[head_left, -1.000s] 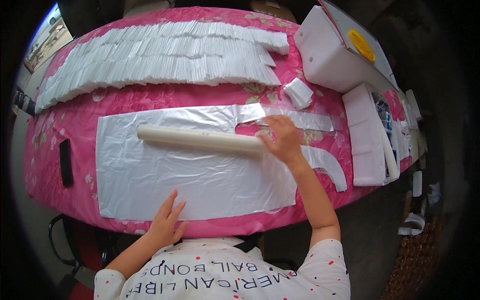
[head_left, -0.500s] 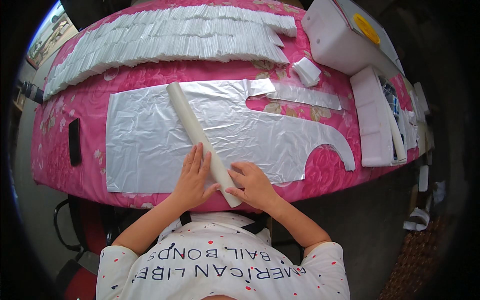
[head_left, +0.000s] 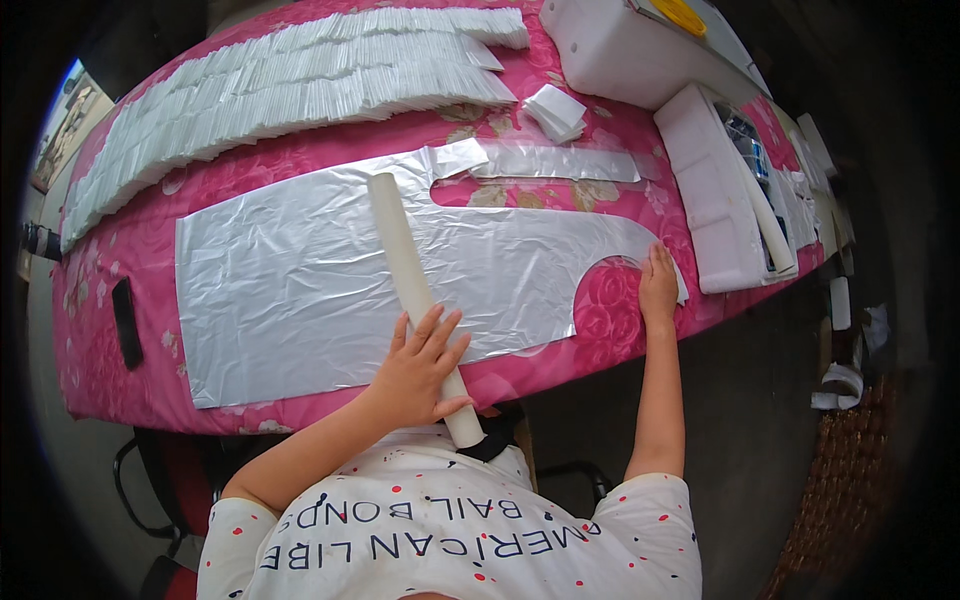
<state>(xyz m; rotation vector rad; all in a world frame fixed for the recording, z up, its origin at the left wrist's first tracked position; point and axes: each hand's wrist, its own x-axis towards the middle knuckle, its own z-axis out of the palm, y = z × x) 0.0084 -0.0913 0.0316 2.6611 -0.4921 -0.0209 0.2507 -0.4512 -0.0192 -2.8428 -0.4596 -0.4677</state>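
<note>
A thin silvery-white plastic apron [head_left: 290,290] lies spread out and creased, with curved cut-outs and strap ends toward the right. Slanting across it is a pale cylindrical tube [head_left: 402,245], its near end reaching past the table edge toward my body. My left hand [head_left: 415,370] rests on the tube's near half, fingers spread and thumb along its other side. At the far right, my right hand [head_left: 657,288] touches the apron's curved strap [head_left: 625,235], its fingers stretched out over the film.
Long rows of folded white plastic packets [head_left: 300,90] line the table's back. A small packet stack [head_left: 553,113] sits beside white foam boxes [head_left: 690,190] at right. A black phone-like slab [head_left: 127,323] lies left on the pink floral cloth [head_left: 90,380]. Chairs stand below.
My right hand has left the tube and moved right to the apron's strap. My left hand stays on the tube, which now lies at a steeper angle. The view has shifted.
</note>
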